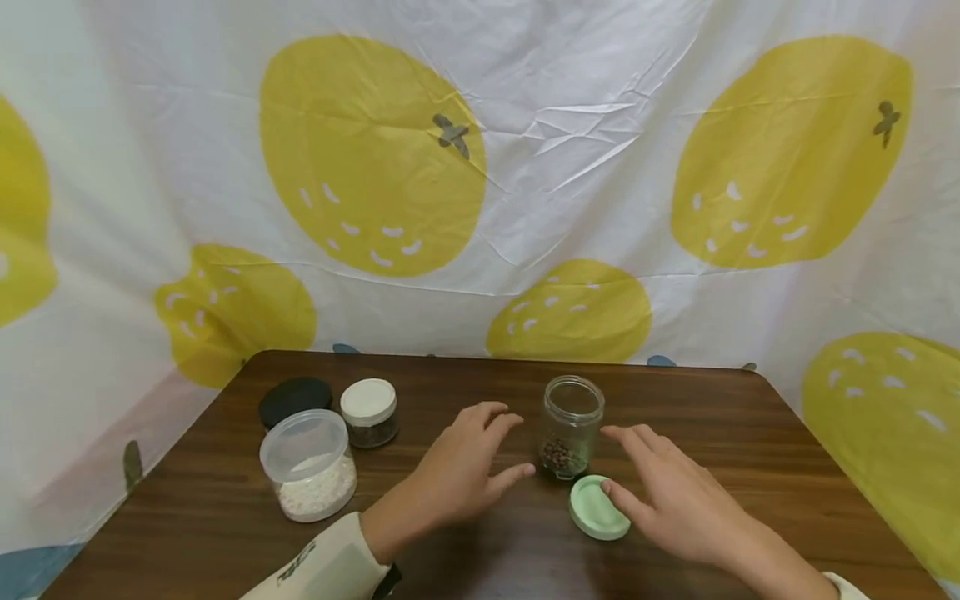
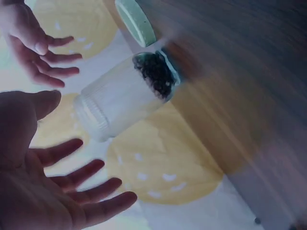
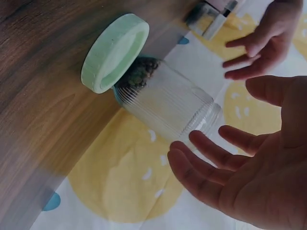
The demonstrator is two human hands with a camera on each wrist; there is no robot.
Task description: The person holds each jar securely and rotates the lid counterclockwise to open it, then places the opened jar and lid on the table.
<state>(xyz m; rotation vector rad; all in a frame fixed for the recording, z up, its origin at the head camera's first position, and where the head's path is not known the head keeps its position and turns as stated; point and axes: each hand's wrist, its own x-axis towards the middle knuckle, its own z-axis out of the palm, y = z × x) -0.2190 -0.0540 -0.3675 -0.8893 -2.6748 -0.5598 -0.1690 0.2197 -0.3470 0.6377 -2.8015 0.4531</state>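
An uncapped clear glass jar (image 1: pixel 572 423) stands on the table with dark brown, bean-like pieces (image 3: pixel 139 74) at its bottom. In front of it lies a round pale green lid (image 1: pixel 598 510). To the jar's left hovers my left hand (image 1: pixel 465 467), fingers spread and relaxed, holding nothing. My right hand (image 1: pixel 671 496) is on the other side, likewise with loose, extended fingers and nothing in them. Its thumb overlaps the lid's right edge in the head view. The left wrist view shows a gap between the left fingertips and the jar (image 2: pixel 115 103).
At the left of the brown wooden table (image 1: pixel 465 379) stand a clear plastic tub (image 1: pixel 311 471) of pale flakes, a small jar (image 1: pixel 370 412) with a white lid, and a black-lidded container (image 1: pixel 295 398). A lemon-print cloth (image 1: pixel 570 167) hangs behind the table and along its sides.
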